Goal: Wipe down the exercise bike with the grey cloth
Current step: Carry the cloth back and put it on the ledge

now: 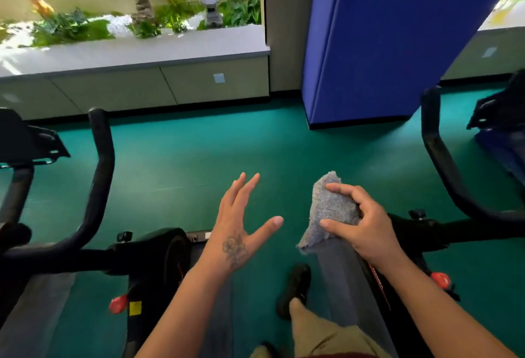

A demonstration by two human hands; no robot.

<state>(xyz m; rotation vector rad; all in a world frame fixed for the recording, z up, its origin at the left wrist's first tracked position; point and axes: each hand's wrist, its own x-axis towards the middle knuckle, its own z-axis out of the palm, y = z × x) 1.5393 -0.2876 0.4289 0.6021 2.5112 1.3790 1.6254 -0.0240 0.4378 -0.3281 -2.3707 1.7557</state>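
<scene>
While the right hand (366,227) grips the grey cloth (331,210), seemingly against the exercise bike (420,229), the left hand (241,224) hangs spread.

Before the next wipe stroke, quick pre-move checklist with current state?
1. Grey cloth in grip: ok, right hand curls its fingers round it.
2. Cloth on the bike: ok, its lower edge lies on the grey frame of the right exercise bike.
3. Left hand out of the way: ok, fingers spread, holding nothing, in the gap between the bikes.
4. Handlebar ahead unobstructed: ok.
5. Foot placement: cannot tell, the shoe sits close beside the frame.
6. Frame already clean: cannot tell.
</scene>
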